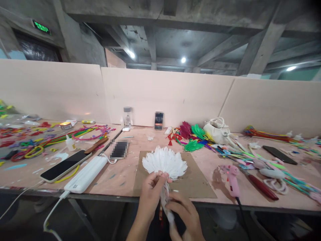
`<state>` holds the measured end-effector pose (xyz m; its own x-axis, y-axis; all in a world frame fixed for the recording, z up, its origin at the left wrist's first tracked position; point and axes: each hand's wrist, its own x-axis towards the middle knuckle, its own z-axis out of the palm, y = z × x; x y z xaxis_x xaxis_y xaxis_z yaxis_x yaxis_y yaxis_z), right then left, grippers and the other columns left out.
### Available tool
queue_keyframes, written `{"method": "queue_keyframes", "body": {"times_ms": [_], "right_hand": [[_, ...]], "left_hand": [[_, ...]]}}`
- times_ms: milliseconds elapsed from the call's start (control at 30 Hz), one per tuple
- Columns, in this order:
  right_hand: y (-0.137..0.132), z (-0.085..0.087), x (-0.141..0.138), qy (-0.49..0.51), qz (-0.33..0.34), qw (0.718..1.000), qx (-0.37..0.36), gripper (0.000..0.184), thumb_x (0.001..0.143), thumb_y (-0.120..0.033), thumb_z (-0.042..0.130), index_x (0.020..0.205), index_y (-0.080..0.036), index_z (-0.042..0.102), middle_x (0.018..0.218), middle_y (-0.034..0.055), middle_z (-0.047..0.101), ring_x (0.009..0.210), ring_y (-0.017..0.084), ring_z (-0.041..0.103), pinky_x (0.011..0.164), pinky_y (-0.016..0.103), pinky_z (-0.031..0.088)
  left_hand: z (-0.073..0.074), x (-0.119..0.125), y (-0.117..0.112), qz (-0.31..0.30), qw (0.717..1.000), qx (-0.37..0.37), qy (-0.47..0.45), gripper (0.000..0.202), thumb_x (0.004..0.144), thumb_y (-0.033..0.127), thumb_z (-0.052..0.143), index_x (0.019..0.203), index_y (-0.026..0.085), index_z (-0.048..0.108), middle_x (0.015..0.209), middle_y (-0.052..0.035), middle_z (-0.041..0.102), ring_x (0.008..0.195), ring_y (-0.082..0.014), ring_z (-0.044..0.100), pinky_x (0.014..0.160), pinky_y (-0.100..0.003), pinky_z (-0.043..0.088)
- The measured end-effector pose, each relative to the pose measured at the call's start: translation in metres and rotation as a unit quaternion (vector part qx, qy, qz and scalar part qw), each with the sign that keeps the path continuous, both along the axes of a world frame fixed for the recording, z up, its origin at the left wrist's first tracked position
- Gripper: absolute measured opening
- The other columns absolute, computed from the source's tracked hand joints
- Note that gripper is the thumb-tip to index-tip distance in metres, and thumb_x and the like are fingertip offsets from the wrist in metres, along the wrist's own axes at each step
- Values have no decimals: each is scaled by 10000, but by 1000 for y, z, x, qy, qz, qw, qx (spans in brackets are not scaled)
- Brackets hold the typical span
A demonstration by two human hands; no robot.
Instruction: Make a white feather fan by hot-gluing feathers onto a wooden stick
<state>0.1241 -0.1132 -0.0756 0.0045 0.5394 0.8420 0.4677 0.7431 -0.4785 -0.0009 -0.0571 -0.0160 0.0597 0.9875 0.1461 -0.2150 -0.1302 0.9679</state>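
Observation:
A white feather fan (164, 160) is spread in a half circle above a brown cardboard sheet (200, 182) near the table's front edge. My left hand (152, 190) pinches the fan at its base, thumb on top. Below that grip a whitish, translucent strip (164, 197) runs down toward me. My right hand (184, 214) curls its fingers round the lower part of this strip, beyond the table edge. A small red and tan piece hangs just under the strip, partly hidden by the hands.
A pink glue gun (233, 182) and a dark red-handled tool (263, 187) lie at the right. Coloured feathers (193, 145) and a white bag (217, 130) stand behind. At the left are a white power bank (86, 174), a phone (65, 165) and a glue bottle (70, 143).

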Motion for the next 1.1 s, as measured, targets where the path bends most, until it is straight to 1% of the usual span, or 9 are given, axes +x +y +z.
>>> {"method": "queue_keyframes", "body": {"times_ms": [200,333,467,567,633,767,900,1000,1100], "right_hand": [[-10,23,10,208,-29,968,-139,236,930,-341,657,1161,-323,703,1078,73,691,917,253,671,753,345,573],[-11,44,13,254,47,947,-190,132,921,-405,687,905,-303,770,935,59,654,886,238,647,713,300,550],[-17,50,19,266,87,937,-208,116,891,-384,721,830,-302,776,851,53,624,827,225,622,710,299,527],[-20,49,26,253,92,937,-224,124,860,-398,746,789,-301,778,875,55,614,818,227,626,703,306,521],[-21,48,30,219,96,945,-224,111,842,-385,767,769,-302,780,900,56,606,840,233,632,690,302,519],[-20,45,31,150,133,956,-214,73,856,-361,763,816,-308,793,924,52,590,761,202,615,642,287,509],[-17,41,25,239,106,941,-215,153,924,-393,699,831,-283,753,944,32,542,745,163,596,641,257,503],[-13,41,26,211,34,963,-166,96,977,-298,635,1003,-295,727,1066,49,554,892,173,623,695,236,537],[-7,46,31,37,-45,997,-59,342,970,-143,580,1262,-310,644,1221,81,551,964,185,618,716,254,555]], "left_hand": [[6,-8,-19,-125,989,30,69,377,850,514,708,701,168,696,659,-38,670,629,-153,584,650,-240,473],[9,-9,-30,-199,968,66,141,441,912,526,632,670,166,714,666,-53,674,676,-170,606,677,-244,466],[1,-16,-37,-180,954,107,216,405,912,525,638,725,195,782,731,-74,727,739,-211,657,743,-280,493],[-9,-24,-41,-121,968,121,184,384,820,567,729,1011,249,822,1026,-112,778,981,-299,691,902,-354,522],[-11,-27,-42,-95,976,112,160,445,801,606,728,1071,265,817,1100,-120,770,1047,-324,680,951,-383,516],[3,-23,-42,-162,965,91,185,405,842,608,691,831,230,837,839,-98,777,823,-265,692,798,-323,527],[16,-21,-40,-262,942,93,188,469,934,535,616,715,164,799,730,-80,730,732,-200,658,730,-273,496],[11,-24,-37,-247,960,48,126,374,919,504,661,954,154,789,824,-88,756,731,-187,685,715,-272,521],[3,-27,-33,-213,976,-22,27,542,894,499,706,1323,182,607,815,-71,760,574,-146,675,575,-236,522]]}}
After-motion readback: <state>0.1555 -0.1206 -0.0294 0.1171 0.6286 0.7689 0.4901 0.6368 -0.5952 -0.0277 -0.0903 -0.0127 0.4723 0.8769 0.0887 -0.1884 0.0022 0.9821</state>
